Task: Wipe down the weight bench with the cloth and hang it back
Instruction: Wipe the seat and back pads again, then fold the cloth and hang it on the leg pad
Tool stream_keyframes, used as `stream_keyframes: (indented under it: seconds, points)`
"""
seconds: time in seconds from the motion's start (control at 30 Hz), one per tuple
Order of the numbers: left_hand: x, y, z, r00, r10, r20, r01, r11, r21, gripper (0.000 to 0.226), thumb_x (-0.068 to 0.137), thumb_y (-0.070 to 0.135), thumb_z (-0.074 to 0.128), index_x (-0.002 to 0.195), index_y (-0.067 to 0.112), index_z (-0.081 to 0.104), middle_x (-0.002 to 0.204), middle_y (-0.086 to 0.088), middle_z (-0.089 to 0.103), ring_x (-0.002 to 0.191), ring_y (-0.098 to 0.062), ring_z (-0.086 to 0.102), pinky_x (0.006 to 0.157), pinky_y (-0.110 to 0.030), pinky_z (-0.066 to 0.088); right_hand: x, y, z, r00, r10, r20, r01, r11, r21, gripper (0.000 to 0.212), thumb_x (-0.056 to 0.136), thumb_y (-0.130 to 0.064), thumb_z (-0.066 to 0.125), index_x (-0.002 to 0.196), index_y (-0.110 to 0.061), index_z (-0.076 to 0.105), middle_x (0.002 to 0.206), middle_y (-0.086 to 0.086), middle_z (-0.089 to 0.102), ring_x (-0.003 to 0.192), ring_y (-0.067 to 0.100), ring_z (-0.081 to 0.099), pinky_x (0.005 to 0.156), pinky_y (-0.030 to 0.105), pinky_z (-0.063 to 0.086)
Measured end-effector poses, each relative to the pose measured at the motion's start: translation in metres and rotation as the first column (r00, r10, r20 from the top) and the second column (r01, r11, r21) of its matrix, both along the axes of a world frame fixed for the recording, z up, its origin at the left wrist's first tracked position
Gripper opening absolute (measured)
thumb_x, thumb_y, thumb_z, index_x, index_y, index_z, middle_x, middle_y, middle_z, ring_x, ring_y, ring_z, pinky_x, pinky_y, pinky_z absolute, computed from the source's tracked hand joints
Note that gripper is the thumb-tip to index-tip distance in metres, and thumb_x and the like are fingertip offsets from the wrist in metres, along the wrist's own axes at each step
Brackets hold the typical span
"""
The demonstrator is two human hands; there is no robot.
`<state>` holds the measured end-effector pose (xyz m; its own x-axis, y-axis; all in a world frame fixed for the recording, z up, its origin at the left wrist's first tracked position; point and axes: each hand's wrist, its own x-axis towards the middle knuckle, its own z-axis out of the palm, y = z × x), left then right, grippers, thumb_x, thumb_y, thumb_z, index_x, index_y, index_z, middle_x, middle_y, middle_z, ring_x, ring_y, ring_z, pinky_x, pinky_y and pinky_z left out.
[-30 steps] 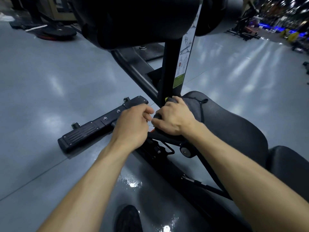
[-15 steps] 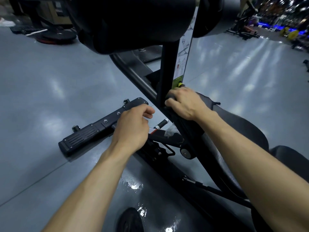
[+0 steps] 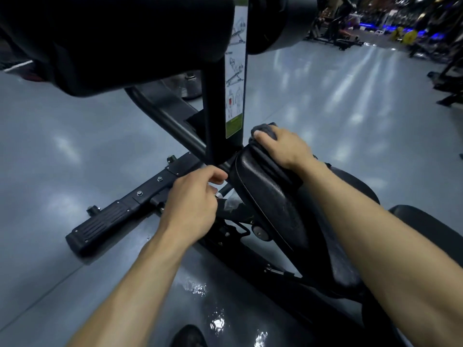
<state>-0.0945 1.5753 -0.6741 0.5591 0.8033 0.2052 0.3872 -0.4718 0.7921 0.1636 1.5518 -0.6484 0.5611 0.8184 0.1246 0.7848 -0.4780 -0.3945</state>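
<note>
The black padded seat (image 3: pixel 273 204) of the weight bench is tilted up, its front tip raised toward the upright post (image 3: pixel 215 108). My right hand (image 3: pixel 283 146) lies on the top edge of the seat and presses a dark grey cloth (image 3: pixel 264 130) against it; the cloth bunches out beyond my fingertips. My left hand (image 3: pixel 193 204) is curled at the frame just under the seat's front, fingers closed near a small metal pin; what it grips is hidden. A second pad (image 3: pixel 431 229) sits behind, at the right.
Two big black roller pads (image 3: pixel 120 41) hang overhead on the post, which carries an instruction label (image 3: pixel 235 78). A black foot bar (image 3: pixel 120 211) lies on the grey floor at the left. My shoe (image 3: pixel 190 336) is at the bottom. Other gym machines (image 3: pixel 350 33) stand far right.
The seat has been tilted further up. My right hand slid up and right along its edge with the cloth. My left hand stayed at the frame.
</note>
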Motion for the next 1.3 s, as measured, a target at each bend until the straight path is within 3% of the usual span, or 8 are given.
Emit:
stream_keyframes:
  seconds: [0.17, 0.43, 0.6, 0.8, 0.93, 1.03, 1.13, 1.3]
  points:
    - [0.008, -0.015, 0.006, 0.998, -0.050, -0.028, 0.050, 0.999, -0.002, 0.050, 0.093, -0.002, 0.039, 0.102, 0.038, 0.068, 0.105, 0.018, 0.069, 0.092, 0.007, 0.066, 0.069, -0.005, 0.044, 0.028, -0.028, -0.010, 0.980, -0.169, -0.105, 0.168, 0.986, -0.016, 0.075, 0.078, -0.084, 0.025, 0.114, -0.031, 0.063, 0.118, 0.007, 0.068, 0.093, 0.030, 0.053, 0.081, 0.042, 0.041]
    - [0.035, -0.066, 0.015, 0.967, -0.228, -0.112, 0.233, 0.972, 0.034, 0.047, 0.095, -0.004, 0.039, 0.111, 0.027, 0.072, 0.102, 0.013, 0.071, 0.095, -0.002, 0.067, 0.085, -0.014, 0.049, 0.071, -0.187, -0.046, 0.899, -0.434, -0.062, 0.437, 0.899, 0.038, 0.070, 0.091, -0.068, 0.023, 0.123, -0.017, 0.059, 0.125, 0.022, 0.060, 0.116, 0.042, 0.056, 0.093, 0.046, 0.039]
    - [0.049, -0.092, 0.018, 0.933, -0.325, -0.155, 0.335, 0.941, 0.040, 0.042, 0.098, 0.001, 0.042, 0.110, 0.029, 0.071, 0.104, 0.012, 0.072, 0.098, -0.007, 0.069, 0.095, -0.031, 0.054, 0.000, -0.224, -0.055, 0.943, -0.321, -0.090, 0.325, 0.945, 0.037, 0.091, 0.087, -0.079, 0.035, 0.158, -0.024, 0.029, 0.166, 0.012, 0.026, 0.154, 0.026, 0.019, 0.124, 0.048, 0.017]
    - [0.051, -0.135, 0.016, 0.856, -0.469, -0.220, 0.491, 0.869, 0.060, 0.032, 0.098, 0.007, 0.050, 0.113, 0.026, 0.071, 0.106, 0.011, 0.074, 0.104, -0.008, 0.070, 0.096, -0.028, 0.052, -0.056, -0.278, -0.056, 0.998, -0.043, -0.046, 0.039, 0.995, -0.092, 0.125, 0.071, -0.089, 0.056, 0.163, -0.030, -0.005, 0.171, 0.001, -0.011, 0.157, 0.018, -0.014, 0.127, 0.047, 0.004]
    - [0.039, -0.151, 0.015, 0.852, -0.484, -0.200, 0.500, 0.865, 0.039, 0.029, 0.098, 0.010, 0.056, 0.117, 0.026, 0.070, 0.105, 0.013, 0.074, 0.095, -0.001, 0.068, 0.095, -0.027, 0.053, -0.075, -0.295, -0.042, 0.975, -0.037, -0.217, 0.063, 0.992, 0.114, 0.067, 0.084, -0.051, 0.059, 0.147, -0.035, 0.042, 0.154, -0.005, 0.043, 0.146, 0.020, 0.034, 0.115, 0.044, 0.034]
    - [0.024, -0.156, 0.017, 0.864, -0.491, -0.112, 0.494, 0.869, 0.003, 0.024, 0.097, 0.019, 0.063, 0.116, 0.032, 0.071, 0.104, 0.015, 0.074, 0.092, 0.002, 0.068, 0.092, -0.026, 0.055, -0.085, -0.307, -0.021, 0.794, -0.015, -0.607, 0.289, 0.889, 0.357, 0.027, 0.080, -0.042, 0.059, 0.098, -0.027, 0.074, 0.105, -0.011, 0.075, 0.105, 0.010, 0.067, 0.092, 0.035, 0.048]
    - [0.011, -0.169, 0.026, 0.808, -0.590, -0.003, 0.589, 0.807, -0.027, 0.028, 0.090, 0.032, 0.073, 0.116, 0.038, 0.069, 0.107, 0.015, 0.074, 0.099, 0.002, 0.069, 0.091, -0.028, 0.056, -0.095, -0.324, 0.005, 0.360, 0.094, -0.928, 0.553, 0.780, 0.294, 0.034, 0.087, -0.045, 0.061, 0.080, -0.020, 0.083, 0.093, 0.010, 0.079, 0.086, 0.021, 0.076, 0.081, 0.036, 0.055]
    - [-0.007, -0.204, 0.035, 0.637, -0.771, 0.008, 0.769, 0.635, -0.082, 0.071, 0.069, 0.056, 0.086, 0.130, 0.061, 0.050, 0.128, 0.024, 0.062, 0.120, 0.004, 0.059, 0.099, -0.021, 0.051, -0.114, -0.343, 0.037, 0.063, 0.326, -0.943, 0.565, 0.767, 0.302, 0.052, 0.098, -0.045, 0.050, 0.084, -0.004, 0.078, 0.092, 0.018, 0.076, 0.083, 0.030, 0.075, 0.071, 0.036, 0.061]
